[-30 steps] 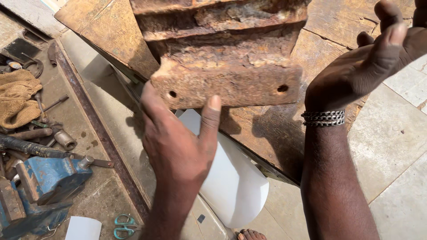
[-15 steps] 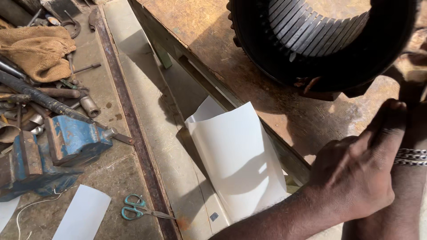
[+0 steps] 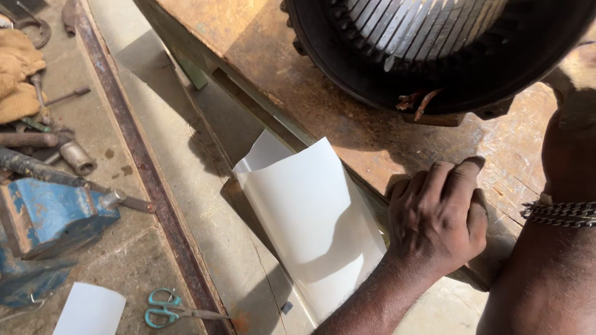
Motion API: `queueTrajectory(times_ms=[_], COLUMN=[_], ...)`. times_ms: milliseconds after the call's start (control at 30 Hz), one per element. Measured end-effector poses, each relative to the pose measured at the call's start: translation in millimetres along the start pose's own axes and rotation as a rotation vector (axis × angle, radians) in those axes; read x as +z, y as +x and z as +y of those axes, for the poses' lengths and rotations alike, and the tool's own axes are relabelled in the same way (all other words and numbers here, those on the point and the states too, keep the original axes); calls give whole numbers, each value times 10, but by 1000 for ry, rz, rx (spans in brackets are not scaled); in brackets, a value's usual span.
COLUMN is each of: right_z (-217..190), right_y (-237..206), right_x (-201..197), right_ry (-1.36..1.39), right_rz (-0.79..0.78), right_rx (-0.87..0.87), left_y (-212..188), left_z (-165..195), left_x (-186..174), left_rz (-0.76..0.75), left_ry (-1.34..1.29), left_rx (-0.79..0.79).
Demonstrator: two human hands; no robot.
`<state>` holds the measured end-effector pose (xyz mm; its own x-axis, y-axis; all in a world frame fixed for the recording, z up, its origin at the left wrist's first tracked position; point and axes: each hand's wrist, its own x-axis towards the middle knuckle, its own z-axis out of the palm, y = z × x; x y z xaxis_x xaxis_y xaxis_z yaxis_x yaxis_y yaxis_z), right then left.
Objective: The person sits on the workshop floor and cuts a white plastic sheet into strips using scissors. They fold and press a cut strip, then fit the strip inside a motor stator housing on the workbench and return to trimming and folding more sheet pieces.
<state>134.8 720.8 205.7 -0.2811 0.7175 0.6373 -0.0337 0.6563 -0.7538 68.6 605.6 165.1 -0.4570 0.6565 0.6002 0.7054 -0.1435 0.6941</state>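
A large dark motor stator [image 3: 434, 56] with a slotted inner bore stands on a worn wooden bench [image 3: 292, 80]. My left hand [image 3: 437, 217] rests on the bench's front edge just below the stator, its fingers curled in with nothing in them. My right hand [image 3: 571, 136], a metal chain bracelet on its wrist, reaches up against the stator's right side; its fingers are hidden. A curled white sheet [image 3: 310, 217] leans against the bench's side, just left of my left hand.
On the floor to the left are a blue vise [image 3: 43, 217], teal-handled scissors [image 3: 164, 307], a small white sheet piece [image 3: 90, 310], a tan cloth [image 3: 15, 74] and several rusty tools. A rusty metal rail [image 3: 143, 155] runs diagonally along the floor.
The view has shifted from a rusty metal block to the stator. My left hand came down from the block's edge to the bench edge and curled shut; my right hand moved to the stator's side.
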Motion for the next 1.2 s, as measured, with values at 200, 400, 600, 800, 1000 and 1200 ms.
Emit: queueTrajectory(times_ms=[200, 400, 600, 800, 1000, 1200], right_z=[-81, -116, -8, -463, -1414, -1217], right_y=[-285, -365, -461, -36, 213, -26], right_x=[129, 225, 181, 95, 237, 31], right_ry=[-31, -52, -61, -58, -115, 295], right_rz=[-60, -84, -94, -112, -266, -514], right_rx=[55, 73, 74, 8, 317, 129], left_y=[33, -79, -77, -86, -61, -7], left_z=[-54, -89, -71, -125, -149, -12], left_x=[-37, 14, 7, -120, -102, -373], left_rz=[-35, 9, 32, 15, 2, 40], left_ry=[7, 35, -20, -84, 8, -304], left_rx=[44, 90, 144, 206, 247, 77])
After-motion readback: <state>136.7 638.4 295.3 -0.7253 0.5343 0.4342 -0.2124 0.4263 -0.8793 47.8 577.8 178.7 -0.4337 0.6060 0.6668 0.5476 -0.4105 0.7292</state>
